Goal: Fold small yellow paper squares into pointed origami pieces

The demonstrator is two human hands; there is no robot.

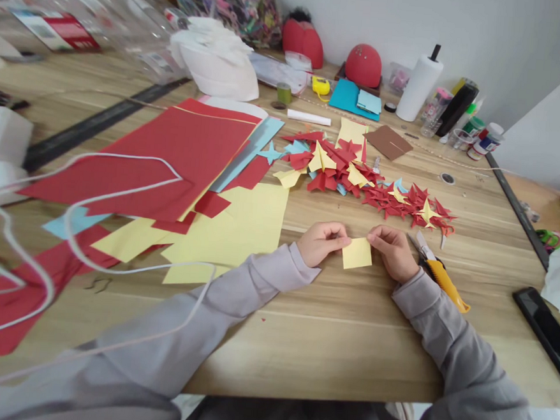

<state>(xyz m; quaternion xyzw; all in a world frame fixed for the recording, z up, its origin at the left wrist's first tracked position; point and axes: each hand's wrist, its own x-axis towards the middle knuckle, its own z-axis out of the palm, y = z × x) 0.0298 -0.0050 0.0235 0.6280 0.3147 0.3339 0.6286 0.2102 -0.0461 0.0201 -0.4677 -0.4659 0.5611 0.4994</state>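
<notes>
A small yellow square of paper (pixel 357 254) is held just above the table by its two upper corners. My left hand (pixel 323 242) pinches the left corner between thumb and fingers. On the other side, my right hand (pixel 392 251) grips the right corner the same way. Behind the hands lies a heap of folded paper stars (pixel 350 167), mostly red with some yellow and blue. More red folded stars (pixel 405 203) spread toward the right. An orange utility knife (pixel 447 284) lies right of my right hand, partly over scissors (pixel 414 245).
Large red paper sheets (pixel 193 146) and yellow sheets (pixel 240 226) cover the left side. A white cable (pixel 136 267) loops over them and past my left sleeve. A black phone (pixel 544 334) lies at the right edge. Bottles (pixel 486 141) and a white paper roll (pixel 419 88) stand at the back.
</notes>
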